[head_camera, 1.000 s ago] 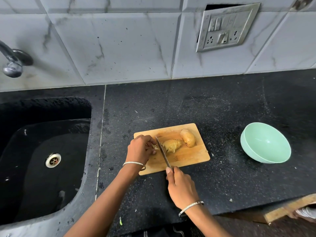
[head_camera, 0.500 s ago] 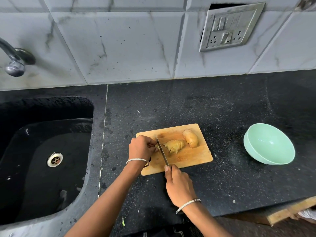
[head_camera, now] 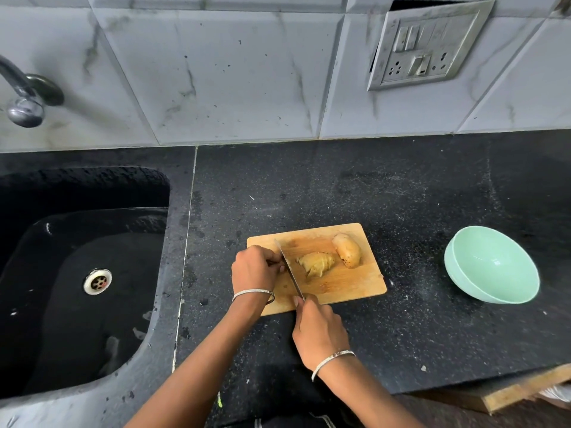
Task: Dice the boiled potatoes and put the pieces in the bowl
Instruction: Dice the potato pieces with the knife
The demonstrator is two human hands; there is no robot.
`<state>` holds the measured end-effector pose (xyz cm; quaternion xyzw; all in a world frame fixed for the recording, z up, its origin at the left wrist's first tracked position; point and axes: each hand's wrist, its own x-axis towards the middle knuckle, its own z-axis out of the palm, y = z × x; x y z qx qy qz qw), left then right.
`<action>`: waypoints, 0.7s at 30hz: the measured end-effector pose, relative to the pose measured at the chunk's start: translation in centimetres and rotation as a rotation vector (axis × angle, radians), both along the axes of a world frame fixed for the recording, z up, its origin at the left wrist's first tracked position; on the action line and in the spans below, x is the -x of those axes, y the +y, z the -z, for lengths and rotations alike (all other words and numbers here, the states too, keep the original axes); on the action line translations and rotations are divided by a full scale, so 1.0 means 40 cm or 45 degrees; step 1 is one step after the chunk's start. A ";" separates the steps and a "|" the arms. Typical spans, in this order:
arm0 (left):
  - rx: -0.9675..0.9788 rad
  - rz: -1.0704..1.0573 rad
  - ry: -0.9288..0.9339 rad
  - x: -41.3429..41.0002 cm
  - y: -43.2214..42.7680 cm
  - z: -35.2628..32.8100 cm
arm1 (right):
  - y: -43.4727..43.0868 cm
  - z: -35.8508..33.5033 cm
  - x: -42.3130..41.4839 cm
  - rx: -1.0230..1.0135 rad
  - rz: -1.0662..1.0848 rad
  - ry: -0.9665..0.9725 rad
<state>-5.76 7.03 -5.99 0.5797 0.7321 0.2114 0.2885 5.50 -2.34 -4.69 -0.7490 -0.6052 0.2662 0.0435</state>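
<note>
On the wooden cutting board [head_camera: 343, 288] lies a partly sliced boiled potato [head_camera: 316, 264], and a whole potato [head_camera: 347, 250] sits just right of it. My right hand [head_camera: 318, 332] grips the handle of a knife [head_camera: 289, 270], whose blade stands on the board just left of the slices. My left hand [head_camera: 255, 268] is at the board's left end, fingers curled against the blade's left side over a small potato end that is mostly hidden. A mint-green bowl [head_camera: 454, 273] stands on the counter to the right, with nothing in it.
The black stone counter [head_camera: 309, 186] runs back to a tiled wall with a switch plate [head_camera: 423, 47]. A deep black sink [head_camera: 77, 273] with a tap [head_camera: 21, 97] lies to the left. A wooden edge [head_camera: 525, 390] juts out at the lower right.
The knife blade has shifted slightly left, away from the cut slices and toward my left fingers. Both hands stay in their places on the board.
</note>
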 end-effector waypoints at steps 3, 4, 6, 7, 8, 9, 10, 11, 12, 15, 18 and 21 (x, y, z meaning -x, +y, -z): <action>0.008 -0.003 0.005 0.000 0.001 -0.002 | 0.001 0.002 0.002 -0.016 -0.043 -0.075; 0.013 -0.003 -0.002 0.001 0.002 -0.003 | 0.003 0.002 0.000 -0.017 -0.052 -0.075; 0.021 -0.008 -0.029 0.003 0.004 -0.004 | 0.007 -0.001 -0.007 -0.009 -0.057 -0.050; 0.026 -0.010 -0.044 0.004 0.004 -0.007 | 0.007 -0.001 -0.009 0.003 -0.054 -0.033; 0.028 -0.012 -0.058 0.005 0.003 -0.011 | 0.004 -0.002 -0.012 0.014 -0.054 -0.021; 0.027 -0.016 -0.072 0.005 0.002 -0.014 | -0.001 -0.002 -0.015 0.024 -0.057 -0.013; 0.024 -0.020 -0.086 0.006 0.002 -0.018 | -0.009 -0.005 -0.018 0.031 -0.063 -0.005; 0.022 -0.020 -0.096 0.007 0.001 -0.020 | -0.019 -0.008 -0.023 0.039 -0.067 0.004; 0.020 -0.014 -0.103 0.008 0.001 -0.021 | -0.029 -0.011 -0.031 0.047 -0.067 0.018; -0.004 0.025 -0.084 0.012 -0.001 -0.020 | -0.055 -0.025 -0.066 0.062 -0.055 0.083; -0.028 0.076 -0.021 0.014 -0.007 -0.021 | -0.055 -0.031 -0.094 0.000 -0.040 0.094; -0.121 0.203 0.089 0.006 -0.018 -0.019 | -0.048 -0.027 -0.099 -0.046 -0.010 0.111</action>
